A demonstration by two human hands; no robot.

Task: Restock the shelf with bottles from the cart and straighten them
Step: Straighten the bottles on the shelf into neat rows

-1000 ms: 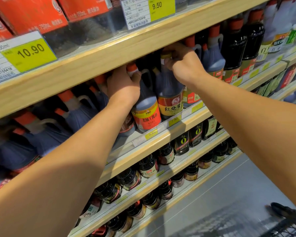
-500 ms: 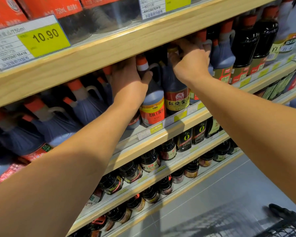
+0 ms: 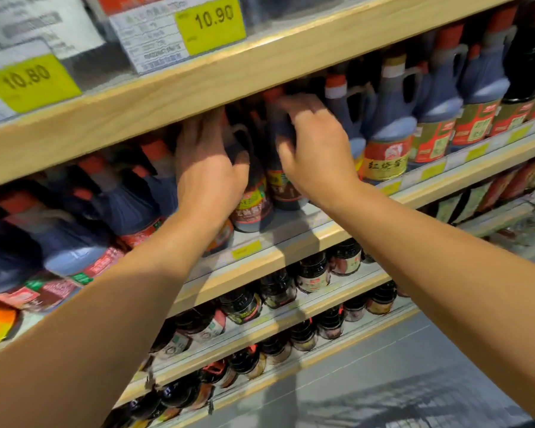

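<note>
Both hands are under the upper board, working two dark jugs on the middle shelf (image 3: 278, 257). The left hand (image 3: 209, 168) lies over the shoulder of the left jug (image 3: 250, 205), thumb on its right side and fingers reaching past its handle; it holds the jug, though how far the fingers curl is hidden. The right hand (image 3: 317, 149) cups the neck and shoulder of the right jug (image 3: 280, 186), fingers bent round it. The image is blurred there. Both jugs stand near the shelf's front edge, touching or nearly so, and the left one tilts slightly.

Judgement: the step in hand is straightening, not loading; no cart is in view. To do it well, set each base flat, turn the label square to the front edge, and bring the pair into line with the neighbouring jug (image 3: 386, 149) on the right. Clearance beneath the board above looks tight, so sliding is safer than lifting. Moving one jug at a time would lessen the chance of knocking the rows behind.

Materials: the jugs appear to be moulded plastic, bluish at the shoulder, with dark contents, red caps, looped handles and glossy red-and-yellow labels. Such surfaces are likely smooth and slippery; the handle or neck gives the firmer hold. The shelf edges are pale wood with clear price strips.
</note>
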